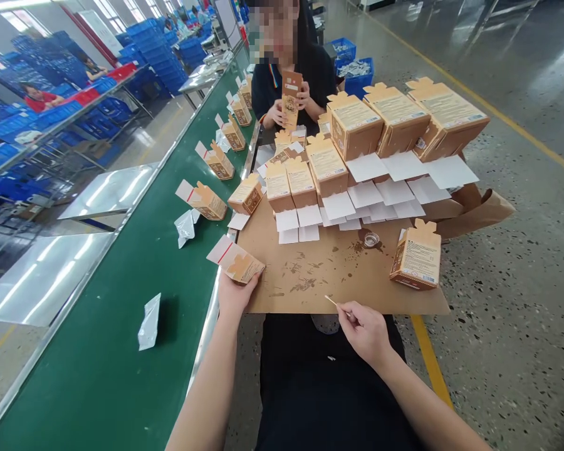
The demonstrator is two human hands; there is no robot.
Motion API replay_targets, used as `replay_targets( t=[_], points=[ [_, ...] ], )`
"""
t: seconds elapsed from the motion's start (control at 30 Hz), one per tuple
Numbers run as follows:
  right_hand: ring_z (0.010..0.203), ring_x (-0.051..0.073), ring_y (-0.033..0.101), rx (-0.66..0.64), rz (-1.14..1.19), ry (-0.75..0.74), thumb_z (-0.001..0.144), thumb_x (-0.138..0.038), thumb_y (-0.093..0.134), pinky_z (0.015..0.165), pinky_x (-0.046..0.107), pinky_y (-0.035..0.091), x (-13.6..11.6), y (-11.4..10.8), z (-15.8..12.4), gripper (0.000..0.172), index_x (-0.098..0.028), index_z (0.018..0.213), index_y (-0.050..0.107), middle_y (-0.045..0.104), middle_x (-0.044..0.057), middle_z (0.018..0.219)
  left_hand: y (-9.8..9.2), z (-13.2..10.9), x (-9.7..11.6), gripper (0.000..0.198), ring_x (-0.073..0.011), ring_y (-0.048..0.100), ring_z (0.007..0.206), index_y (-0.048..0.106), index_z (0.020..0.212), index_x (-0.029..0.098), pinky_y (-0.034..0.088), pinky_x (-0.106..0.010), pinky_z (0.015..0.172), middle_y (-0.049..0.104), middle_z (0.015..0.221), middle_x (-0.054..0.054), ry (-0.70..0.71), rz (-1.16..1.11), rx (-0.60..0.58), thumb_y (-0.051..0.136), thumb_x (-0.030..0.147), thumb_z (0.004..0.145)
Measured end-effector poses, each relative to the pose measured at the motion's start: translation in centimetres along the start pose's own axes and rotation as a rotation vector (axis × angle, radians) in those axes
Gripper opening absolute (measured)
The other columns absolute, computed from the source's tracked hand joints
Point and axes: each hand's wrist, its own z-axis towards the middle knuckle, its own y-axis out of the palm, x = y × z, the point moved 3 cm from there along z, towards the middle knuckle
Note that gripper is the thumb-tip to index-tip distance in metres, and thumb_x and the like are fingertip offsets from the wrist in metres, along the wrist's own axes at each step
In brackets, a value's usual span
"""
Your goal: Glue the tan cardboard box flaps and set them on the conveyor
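My left hand [236, 293] is wrapped round a small brown cardboard box [240, 266] at the edge of the green conveyor belt. The box's top flap, white with a red stripe, stands open toward the belt. Between the fingertips of my right hand [364, 329] is a thin pale stick with a whitish tip [329, 299], held over the near edge of the cardboard sheet [282, 294]. Farther in on that sheet sits a small clear dish [371, 240] with dark wet spots around it. One printed box [418, 255] stands at the sheet's right side.
Stacked boxes [357, 125] with white flaps hanging out fill the sheet's far side. Boxes and silver pouches [149, 322] lie along the green belt [108, 351]. Opposite me, a person [263, 88] holds a tall box [290, 100]. Blue crates stand behind.
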Motion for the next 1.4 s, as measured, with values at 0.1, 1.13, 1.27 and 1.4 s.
replay_targets(
  t=[0.1,1.13,1.27,1.4],
  points=[
    [0.048,0.010,0.045,0.010,0.019,-0.004,0.117,-0.026,0.063,0.054,0.023,0.043,0.3,-0.7,0.2,0.038,-0.023,0.081,0.076,0.046,-0.009,0.057,-2.2,2.1,0.0,0.076,-0.0479,0.080,0.141,0.070,0.125,0.024,0.061,-0.073,0.127,0.085,0.134,-0.017,-0.056,-0.038,0.211,0.116,0.040,0.066],
    [0.046,0.016,0.048,0.057,0.061,0.204,0.111,-0.050,0.072,0.046,0.027,0.047,2.7,-3.8,0.4,0.043,-0.027,0.075,0.081,0.052,-0.003,0.058,7.7,17.5,7.6,0.117,-0.0486,0.057,0.168,0.052,0.171,0.019,0.046,-0.064,0.140,0.064,0.170,-0.027,0.229,0.236,-0.157,0.104,0.028,0.067],
    [0.044,0.015,0.047,0.089,0.069,0.173,0.110,-0.042,0.073,0.045,0.027,0.046,2.3,-4.2,0.3,0.037,-0.028,0.077,0.080,0.053,-0.004,0.058,8.4,15.1,6.5,0.082,-0.0495,0.066,0.158,0.066,0.150,0.026,0.054,-0.063,0.131,0.074,0.159,-0.024,0.169,0.291,-0.170,0.100,0.037,0.076],
    [0.043,0.016,0.047,0.098,0.076,0.191,0.109,-0.041,0.073,0.045,0.027,0.047,2.4,-4.4,0.3,0.035,-0.029,0.077,0.080,0.052,-0.004,0.057,8.4,10.3,5.0,0.089,-0.0506,0.064,0.160,0.067,0.151,0.025,0.055,-0.063,0.130,0.069,0.163,-0.027,0.155,0.272,-0.139,0.105,0.053,0.075]
  ],
)
